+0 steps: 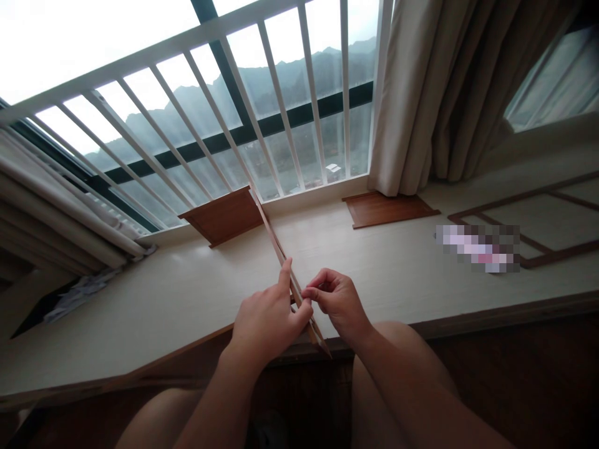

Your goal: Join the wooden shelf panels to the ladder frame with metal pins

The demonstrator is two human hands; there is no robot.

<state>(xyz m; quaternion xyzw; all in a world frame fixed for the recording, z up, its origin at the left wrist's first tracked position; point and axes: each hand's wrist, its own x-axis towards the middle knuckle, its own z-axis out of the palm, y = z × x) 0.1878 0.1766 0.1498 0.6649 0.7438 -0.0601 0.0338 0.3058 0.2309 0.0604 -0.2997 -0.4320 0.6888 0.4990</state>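
A long, thin wooden frame piece stands on edge on the white sill, running from near the window railing to the front edge, where its end juts out a little. My left hand grips it about the middle, index finger stretched along its side and thumb on the near side. My right hand is pinched closed against its upper edge, fingertips close to the left thumb. Whatever is between those fingertips is too small or hidden to make out.
Brown wooden panels lie by the window, one on the left and one by the curtain. Farther right are a wooden frame and a pixelated item. Dark cloth lies at left. White railing borders the window.
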